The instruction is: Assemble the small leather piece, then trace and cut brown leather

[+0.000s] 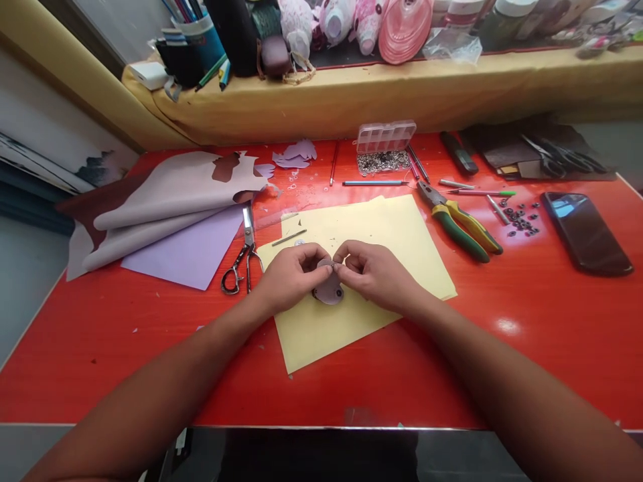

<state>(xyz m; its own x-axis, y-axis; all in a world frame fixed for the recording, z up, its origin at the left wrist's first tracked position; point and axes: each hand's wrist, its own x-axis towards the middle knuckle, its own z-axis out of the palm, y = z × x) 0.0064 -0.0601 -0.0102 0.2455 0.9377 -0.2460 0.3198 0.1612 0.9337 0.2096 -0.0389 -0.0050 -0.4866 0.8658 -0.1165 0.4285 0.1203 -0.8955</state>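
Between my two hands is a small grey-lilac cut-out piece (pixel 329 290) with rounded edges and dark eyelets near its lower corners. My left hand (pixel 296 276) pinches its upper left side between thumb and fingers. From the other side, my right hand (pixel 369 273) pinches at its top edge, the fingertips of both hands nearly touching. Whatever small part may sit between the fingertips is hidden. Beneath the hands lie yellow paper sheets (pixel 321 341). A thin metal rod (pixel 289 237) rests on the paper just beyond my left hand.
Scissors (pixel 245 251) lie left of the paper, beside lilac sheets (pixel 185 251) and folded material (pixel 165 184). To the right are pliers (pixel 459 224), loose eyelets (pixel 522 219) and a phone (pixel 587 233). An open plastic box (pixel 384 150) of metal rings stands behind.
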